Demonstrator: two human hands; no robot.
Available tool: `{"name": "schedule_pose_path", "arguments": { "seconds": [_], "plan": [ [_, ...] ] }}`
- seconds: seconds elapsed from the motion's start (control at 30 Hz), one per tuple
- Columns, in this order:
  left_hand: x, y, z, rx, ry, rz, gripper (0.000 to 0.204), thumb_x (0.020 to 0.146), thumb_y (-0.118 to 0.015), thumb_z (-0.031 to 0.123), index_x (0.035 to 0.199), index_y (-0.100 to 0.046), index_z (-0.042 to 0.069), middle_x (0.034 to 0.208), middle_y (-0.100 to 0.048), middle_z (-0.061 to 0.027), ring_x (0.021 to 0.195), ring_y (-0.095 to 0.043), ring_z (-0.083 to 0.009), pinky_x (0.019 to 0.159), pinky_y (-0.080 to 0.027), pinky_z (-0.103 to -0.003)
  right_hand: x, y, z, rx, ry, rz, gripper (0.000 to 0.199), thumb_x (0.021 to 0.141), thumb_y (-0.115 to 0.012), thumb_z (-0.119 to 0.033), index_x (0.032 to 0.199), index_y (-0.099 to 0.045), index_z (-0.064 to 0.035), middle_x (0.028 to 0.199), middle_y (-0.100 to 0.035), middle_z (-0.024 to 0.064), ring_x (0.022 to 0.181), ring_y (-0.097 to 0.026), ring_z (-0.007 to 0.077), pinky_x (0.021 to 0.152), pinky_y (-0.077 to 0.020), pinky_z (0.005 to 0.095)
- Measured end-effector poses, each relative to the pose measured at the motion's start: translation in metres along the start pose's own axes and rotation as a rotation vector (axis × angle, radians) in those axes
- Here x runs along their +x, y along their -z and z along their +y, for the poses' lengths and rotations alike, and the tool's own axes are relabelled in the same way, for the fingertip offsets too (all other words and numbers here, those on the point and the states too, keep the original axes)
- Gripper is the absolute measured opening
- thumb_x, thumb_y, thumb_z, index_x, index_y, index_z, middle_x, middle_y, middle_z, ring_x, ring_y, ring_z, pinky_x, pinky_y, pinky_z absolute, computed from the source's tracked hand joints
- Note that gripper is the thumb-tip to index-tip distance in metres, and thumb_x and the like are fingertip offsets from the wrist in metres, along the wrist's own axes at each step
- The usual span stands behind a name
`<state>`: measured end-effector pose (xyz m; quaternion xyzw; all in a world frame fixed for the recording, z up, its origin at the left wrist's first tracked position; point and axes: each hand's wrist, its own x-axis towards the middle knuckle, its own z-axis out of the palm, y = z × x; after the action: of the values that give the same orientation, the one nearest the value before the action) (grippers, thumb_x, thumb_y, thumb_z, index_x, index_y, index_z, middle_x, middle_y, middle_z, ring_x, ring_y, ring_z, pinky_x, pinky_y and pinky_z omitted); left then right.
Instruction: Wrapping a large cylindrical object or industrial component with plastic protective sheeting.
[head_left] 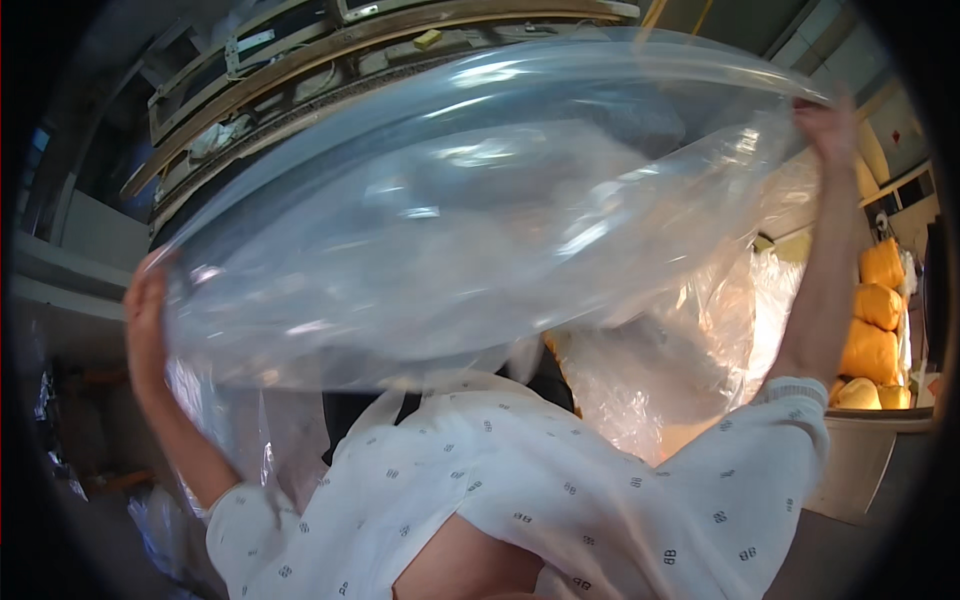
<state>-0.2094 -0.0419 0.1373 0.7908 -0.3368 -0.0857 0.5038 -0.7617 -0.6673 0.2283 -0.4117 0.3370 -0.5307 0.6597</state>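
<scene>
two hands show in the head view i am following from afar, each with its fingers clamped on one end of the same thing: a clear plastic sheet (480,225), spread wide between them in front of the body, its middle loose and bellied. the left hand (147,295) grips the left edge; i cannot make out its thumb. the right hand (828,125), slightly blurred, holds the far right end, higher in view, with the arm nearly straight. that reach worries me first: it leaves little slack, so a hard tug could pull the slick edge out of the fingers. the far edge overlaps the wooden beam (330,50) in view, and i cannot tell whether they touch; if they do, a rough spot might snag or tear the sheet. at lower right, crumpled clear film (690,350) lies just beside it, and the two could cling or tangle. the near edge reaches the white shirt (480,460) in view, so static might make it stick there.
</scene>
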Motion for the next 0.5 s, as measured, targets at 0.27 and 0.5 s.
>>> {"name": "schedule_pose_path", "arguments": {
  "seconds": [0.27, 0.5],
  "plan": [
    [-0.076, 0.402, -0.118, 0.996, 0.32, 0.359, 0.042, 0.092, -0.046, 0.032, 0.116, -0.053, -0.002, 0.11, -0.058, -0.0128, 0.103, -0.053, -0.0198, 0.09, -0.037, -0.028, -0.113, -0.182, 0.313, -0.112, -0.579, -0.369, 0.019, 0.085, -0.057, -0.022, 0.082, -0.055, -0.0035, 0.073, -0.058, 0.0068, 0.063, -0.058, 0.0147, 0.057, -0.0535, 0.0266],
    [-0.027, 0.109, -0.074, 0.765, -0.036, 0.328, 0.025, 0.089, -0.046, 0.01, 0.109, -0.059, 0.003, 0.107, -0.058, -0.0108, 0.103, -0.054, -0.0226, 0.092, -0.039, -0.032, -0.07, 0.024, 0.286, 0.077, -0.493, -0.001, 0.012, 0.08, -0.061, -0.015, 0.083, -0.054, -0.0049, 0.075, -0.057, 0.008, 0.068, -0.057, 0.0173, 0.058, -0.0501, 0.0286]
  ]
}}
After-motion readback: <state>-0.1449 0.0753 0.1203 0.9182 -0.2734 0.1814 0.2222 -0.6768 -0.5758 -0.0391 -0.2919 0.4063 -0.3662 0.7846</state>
